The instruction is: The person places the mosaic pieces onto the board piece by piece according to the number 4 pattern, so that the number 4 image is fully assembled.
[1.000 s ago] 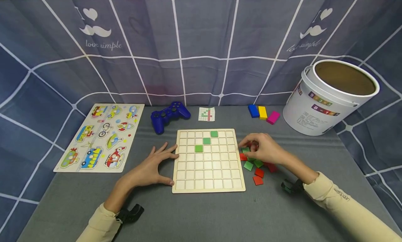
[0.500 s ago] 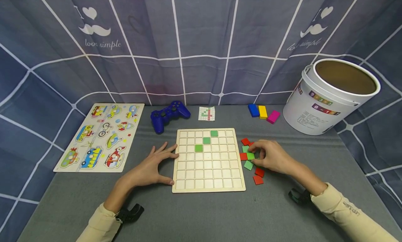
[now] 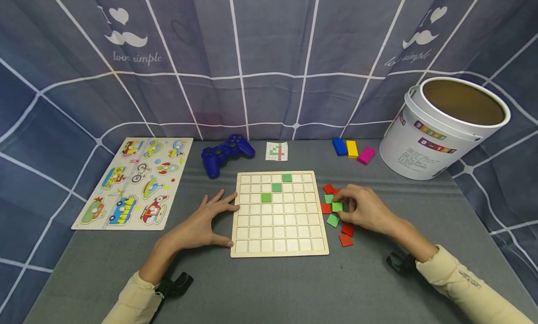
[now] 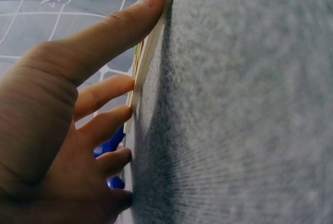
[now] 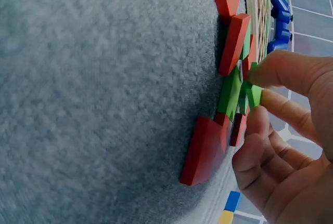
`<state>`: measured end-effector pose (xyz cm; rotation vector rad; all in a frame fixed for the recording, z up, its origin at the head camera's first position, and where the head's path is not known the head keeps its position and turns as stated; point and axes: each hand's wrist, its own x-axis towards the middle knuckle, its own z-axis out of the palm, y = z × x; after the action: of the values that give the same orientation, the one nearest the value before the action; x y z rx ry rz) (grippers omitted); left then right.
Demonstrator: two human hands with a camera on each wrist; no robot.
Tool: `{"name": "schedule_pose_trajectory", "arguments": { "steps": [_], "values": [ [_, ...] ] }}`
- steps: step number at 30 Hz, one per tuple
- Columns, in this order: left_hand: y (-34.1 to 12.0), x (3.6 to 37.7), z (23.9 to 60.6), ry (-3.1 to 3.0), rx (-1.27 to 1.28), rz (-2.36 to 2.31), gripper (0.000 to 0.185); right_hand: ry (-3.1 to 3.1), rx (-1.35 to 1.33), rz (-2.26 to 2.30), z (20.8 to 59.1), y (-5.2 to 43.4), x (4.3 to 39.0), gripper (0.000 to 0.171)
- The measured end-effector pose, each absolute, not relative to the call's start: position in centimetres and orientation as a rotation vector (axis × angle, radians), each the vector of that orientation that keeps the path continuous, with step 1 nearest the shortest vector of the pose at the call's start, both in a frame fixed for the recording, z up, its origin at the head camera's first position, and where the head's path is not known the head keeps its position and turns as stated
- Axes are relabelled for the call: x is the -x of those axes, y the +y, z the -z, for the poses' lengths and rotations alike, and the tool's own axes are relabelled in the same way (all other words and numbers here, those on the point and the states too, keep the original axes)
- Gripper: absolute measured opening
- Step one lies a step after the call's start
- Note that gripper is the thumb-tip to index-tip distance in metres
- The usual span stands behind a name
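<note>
A wooden grid board (image 3: 279, 249) lies flat, with three green square tiles set in its upper cells in a diagonal line. My left hand (image 3: 201, 223) is spread at the board's left edge; in the left wrist view the thumb (image 4: 114, 34) and some fingertips touch the board's side. Just right of the board, my right hand (image 3: 365, 209) pinches a green tile (image 5: 254, 95) between thumb and fingers over a loose pile. Around it lie other green tiles (image 3: 332, 220) and red tiles (image 3: 346, 240). Part of the pile is hidden under the right hand in the head view.
Behind the board are a blue game controller (image 3: 227, 155) and a small pattern card (image 3: 276, 151). Blue, yellow (image 3: 352, 149) and magenta blocks lie near a white bucket (image 3: 420, 151) at back right. A picture puzzle board (image 3: 134, 184) lies on the left.
My right hand has moved slightly toward the front right over the pile, and a green tile has come into view at its fingertips. The left hand has stayed put.
</note>
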<state>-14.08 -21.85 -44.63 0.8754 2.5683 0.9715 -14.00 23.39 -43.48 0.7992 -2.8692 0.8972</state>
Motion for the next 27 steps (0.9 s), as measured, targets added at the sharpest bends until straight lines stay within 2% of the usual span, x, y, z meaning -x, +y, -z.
{"name": "schedule_pose_trajectory", "arguments": {
  "steps": [10, 27],
  "values": [
    [-21.9, 14.1, 44.5, 2.569, -0.866, -0.964, 0.086, -2.805, -0.898, -1.090, 43.2, 21.3, 14.4, 0.034],
    [-21.9, 14.0, 44.5, 2.565, -0.882, -0.977, 0.086, -2.718, -1.106, -1.162, 43.5, 13.6, 16.1, 0.027]
  ]
}}
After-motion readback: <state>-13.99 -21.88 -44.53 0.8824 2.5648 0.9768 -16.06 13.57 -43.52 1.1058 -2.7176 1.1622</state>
